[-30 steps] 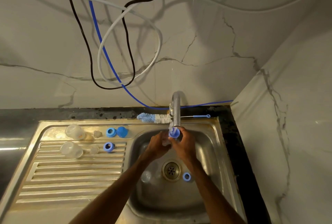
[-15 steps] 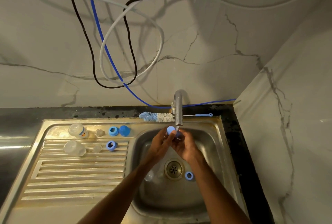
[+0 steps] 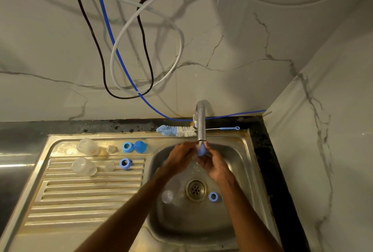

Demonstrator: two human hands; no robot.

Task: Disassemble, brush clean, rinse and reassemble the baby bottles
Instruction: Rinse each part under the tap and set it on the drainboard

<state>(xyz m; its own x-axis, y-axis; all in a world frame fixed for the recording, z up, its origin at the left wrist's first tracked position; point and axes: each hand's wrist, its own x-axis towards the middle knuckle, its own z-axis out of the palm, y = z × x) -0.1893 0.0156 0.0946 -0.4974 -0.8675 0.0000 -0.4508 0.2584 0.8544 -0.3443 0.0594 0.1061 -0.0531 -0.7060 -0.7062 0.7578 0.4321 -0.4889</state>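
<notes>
Both forearms are cut off by the lower frame edge.

Sink basin (image 3: 240, 171), drain (image 3: 196, 189) at its centre.
- Just right of the drain: loose ring (image 3: 213, 196), blue, lying flat.
- Just left of the drain: clear piece (image 3: 168, 196), faint outline, kind uncertain.
- Bare basin floor on the near side of the drain.

Beyond the drain, under the tap (image 3: 200, 124): left hand (image 3: 179, 156) and right hand (image 3: 214, 165) both curl their fingers round the blue cap (image 3: 201, 150), which is partly hidden.

Left of the drain, on the drainboard (image 3: 80, 201):
- near bottle (image 3: 83, 167)
- far bottle (image 3: 87, 146), orange print unreadable
- two teats (image 3: 112, 149)
- two collar rings (image 3: 125, 163)
- spare cap (image 3: 140, 146)

Behind the tap: brush (image 3: 177, 131), its shaft crossed by the spout.
</notes>
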